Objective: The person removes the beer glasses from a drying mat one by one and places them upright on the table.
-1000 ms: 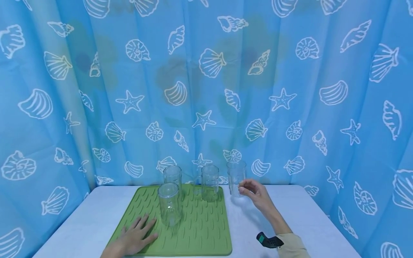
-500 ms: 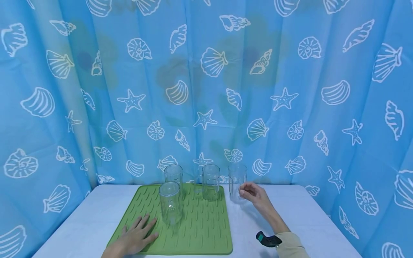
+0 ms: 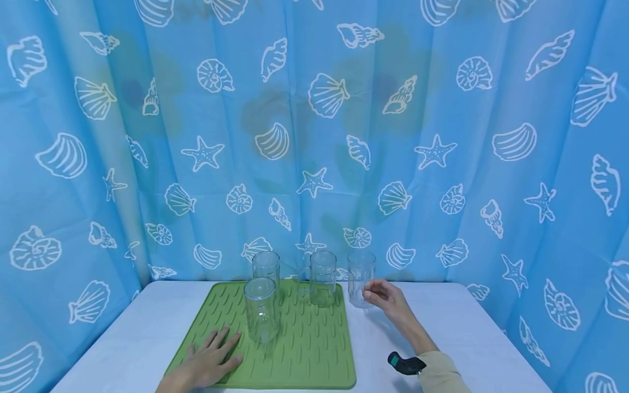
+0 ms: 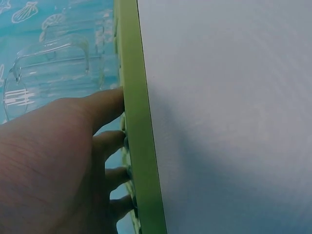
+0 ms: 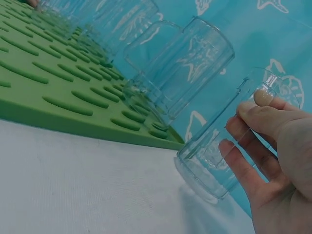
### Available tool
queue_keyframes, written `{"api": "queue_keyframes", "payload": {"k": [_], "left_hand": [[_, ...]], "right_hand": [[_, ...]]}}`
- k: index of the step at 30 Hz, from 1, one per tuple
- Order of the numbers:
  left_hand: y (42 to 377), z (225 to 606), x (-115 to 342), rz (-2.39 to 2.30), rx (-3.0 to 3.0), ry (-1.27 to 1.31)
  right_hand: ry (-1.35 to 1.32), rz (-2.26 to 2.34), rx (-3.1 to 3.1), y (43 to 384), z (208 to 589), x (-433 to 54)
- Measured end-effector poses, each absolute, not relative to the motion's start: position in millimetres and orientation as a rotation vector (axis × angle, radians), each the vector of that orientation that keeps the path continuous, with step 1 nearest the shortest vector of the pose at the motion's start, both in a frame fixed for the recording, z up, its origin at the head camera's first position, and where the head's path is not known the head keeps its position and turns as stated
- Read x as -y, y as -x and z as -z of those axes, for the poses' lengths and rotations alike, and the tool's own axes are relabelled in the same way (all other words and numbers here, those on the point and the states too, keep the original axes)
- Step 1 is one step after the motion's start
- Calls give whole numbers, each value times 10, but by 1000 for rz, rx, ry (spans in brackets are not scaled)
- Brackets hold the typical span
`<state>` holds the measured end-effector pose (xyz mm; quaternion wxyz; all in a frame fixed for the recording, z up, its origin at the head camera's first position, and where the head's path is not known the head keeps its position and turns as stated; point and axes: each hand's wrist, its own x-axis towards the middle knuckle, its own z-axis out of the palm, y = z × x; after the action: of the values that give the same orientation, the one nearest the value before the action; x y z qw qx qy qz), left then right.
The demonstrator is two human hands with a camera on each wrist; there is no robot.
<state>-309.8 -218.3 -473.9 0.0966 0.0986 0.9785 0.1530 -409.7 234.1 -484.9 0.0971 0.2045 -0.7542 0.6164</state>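
Observation:
My right hand (image 3: 385,300) pinches a clear glass mug (image 3: 356,272) on its near right side, just off the mat's right edge. In the right wrist view the held mug (image 5: 204,151) has its base right at the white tabletop, and fingers show through its glass. My left hand (image 3: 208,357) lies flat with spread fingers on the green ridged mat (image 3: 309,360). Close to those fingers a clear mug (image 3: 261,314) stands on the mat. Behind it is another glass mug (image 3: 266,264), partly hidden. A third mug (image 3: 322,281), handle to the left, stands near the mat's back right corner.
A white-covered table (image 3: 472,349) extends on both sides of the mat. Right behind it hangs a blue shell-patterned curtain (image 3: 314,147). The right wrist carries a black strap (image 3: 405,364) near a beige sleeve (image 3: 442,374).
My right hand has lowered the mug slightly and brought it a little nearer, down toward the tabletop. The left hand stays flat on the mat, and the other mugs have not moved.

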Motion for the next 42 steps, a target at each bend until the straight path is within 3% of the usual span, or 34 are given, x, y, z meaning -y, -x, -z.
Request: {"api": "queue_keyframes", "payload": {"k": [42], "left_hand": [[3105, 4786, 2194, -527, -2882, -263]], "right_hand": [[-333, -1768, 2301, 4128, 4801, -2233]]}}
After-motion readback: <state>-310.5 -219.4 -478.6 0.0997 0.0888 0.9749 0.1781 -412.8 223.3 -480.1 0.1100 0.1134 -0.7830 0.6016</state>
